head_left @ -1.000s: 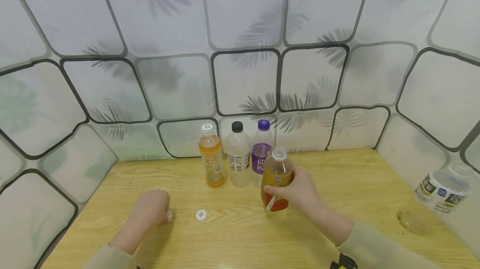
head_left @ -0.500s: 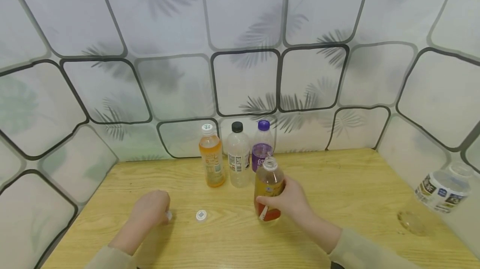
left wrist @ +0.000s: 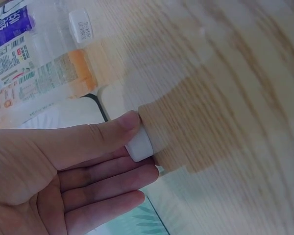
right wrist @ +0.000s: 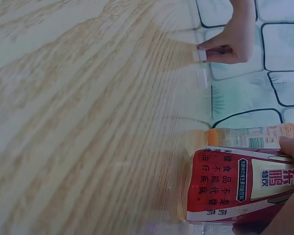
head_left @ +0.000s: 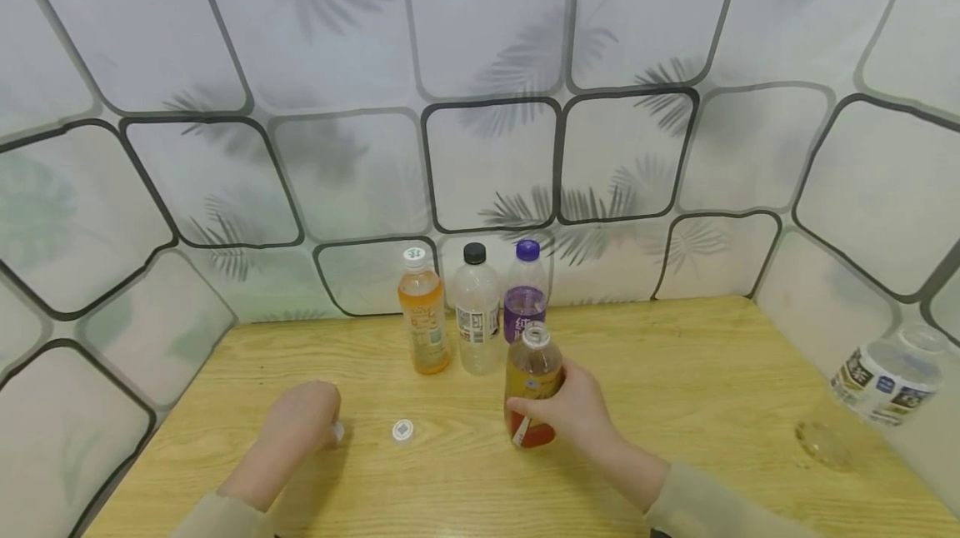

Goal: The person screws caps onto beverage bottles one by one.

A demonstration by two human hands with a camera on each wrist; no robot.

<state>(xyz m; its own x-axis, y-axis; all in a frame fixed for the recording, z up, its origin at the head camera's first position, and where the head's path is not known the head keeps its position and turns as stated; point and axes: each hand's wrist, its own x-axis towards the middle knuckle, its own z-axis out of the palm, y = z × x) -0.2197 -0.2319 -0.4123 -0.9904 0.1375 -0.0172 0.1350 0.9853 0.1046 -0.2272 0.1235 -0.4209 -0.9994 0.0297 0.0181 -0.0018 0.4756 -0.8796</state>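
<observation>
One white cap [left wrist: 140, 147] in the left hand [head_left: 303, 417], only a pale sliver from the head view but obvious from the left wrist: pinched between thumb and fingers, close to the table [head_left: 675, 371]. Around the uncapped bottle [head_left: 534, 378], a firm wrap by the right hand [head_left: 579, 415], in front of the purple-capped bottle [head_left: 526, 271]. Can't tell if standing on the wood or barely off it.

From the head, mostly yellow with some red; from the right wrist, a big red panel [right wrist: 215, 183] with 东鹏 and 特饮, plus small print like 不能代替药 and 治疗疾病. Can read 纯 on the purple label [head_left: 522, 305] too, second character partly covered.

Nearby: an orange bottle [head_left: 424, 321], a black-capped bottle [head_left: 477, 313], another white cap [head_left: 402, 430] between the hands. Far right, head view only, a clear bottle [head_left: 885, 380].
</observation>
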